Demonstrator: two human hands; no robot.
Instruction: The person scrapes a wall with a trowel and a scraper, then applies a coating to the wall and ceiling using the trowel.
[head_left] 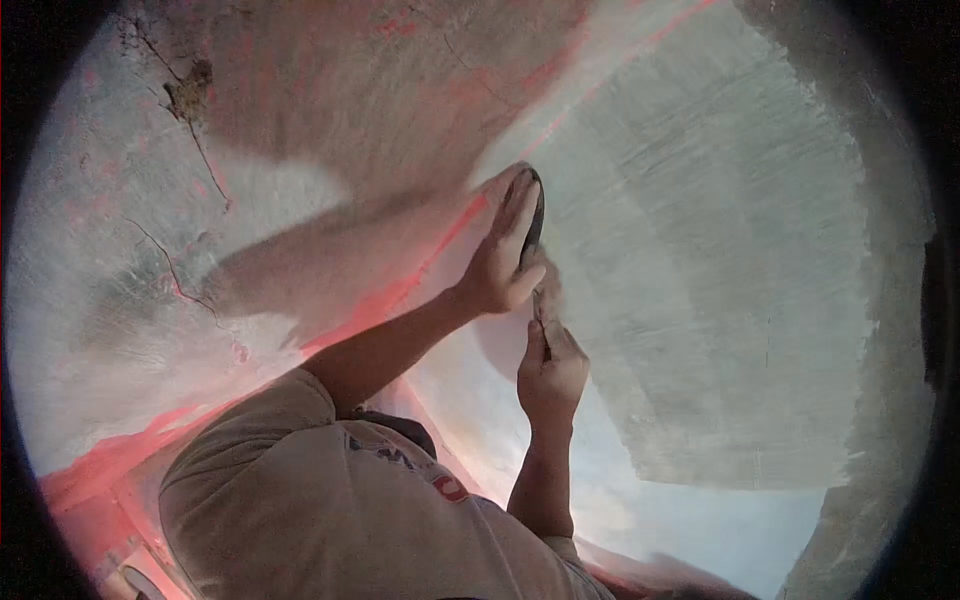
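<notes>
A narrow, dark-edged trowel (537, 215) lies against the wall at the middle of the view, seen nearly edge-on. My left hand (497, 258) rests along its blade, fingers stretched out straight and thumb pointing down toward the handle. Below it, my right hand (553, 378) is closed around the handle end, which the fingers mostly cover. Beside the trowel, to the right, spreads a broad patch of smooth grey plaster (700, 260) with streaks running across it.
Cracks and a small broken hole (188, 92) mark the pale wall (270, 215) at the upper left. A pinkish-red line (430, 260) runs diagonally past my hands. A darker rough band (885, 300) borders the plaster at right. My shirt (350, 510) fills the lower left.
</notes>
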